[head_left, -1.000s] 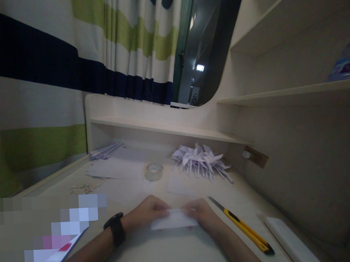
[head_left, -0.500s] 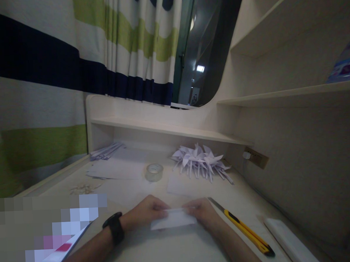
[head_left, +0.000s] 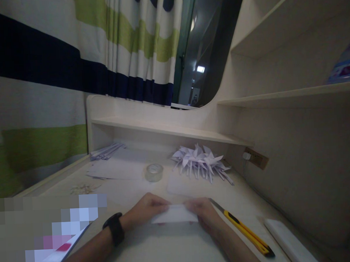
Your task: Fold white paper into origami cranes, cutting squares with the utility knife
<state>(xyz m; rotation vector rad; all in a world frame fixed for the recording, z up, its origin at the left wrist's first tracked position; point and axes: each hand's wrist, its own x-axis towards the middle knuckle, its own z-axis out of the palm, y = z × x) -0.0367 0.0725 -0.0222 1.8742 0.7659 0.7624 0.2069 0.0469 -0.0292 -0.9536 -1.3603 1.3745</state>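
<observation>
A small white piece of paper (head_left: 175,214) is held between my two hands, just above the desk near its front. My left hand (head_left: 151,208), with a black watch on the wrist, pinches the paper's left end. At the right end, my right hand (head_left: 204,212) grips it, thumb on the near face. Some fingers are hidden behind the sheet. Close to my right hand lies a yellow utility knife (head_left: 246,232) with its blade out, pointing toward the back.
Several paper pinwheels (head_left: 198,161) lie at the back right. A roll of clear tape (head_left: 154,173) stands mid-desk. To its left are paper sheets (head_left: 115,168), rolled paper sticks (head_left: 106,151) and small scraps (head_left: 84,188). A white long box (head_left: 288,240) lies at right.
The paper has risen slightly and tilted, its lower edge now higher. Both hands keep their hold, with the right shifted a little. Other things on the desk stay put.
</observation>
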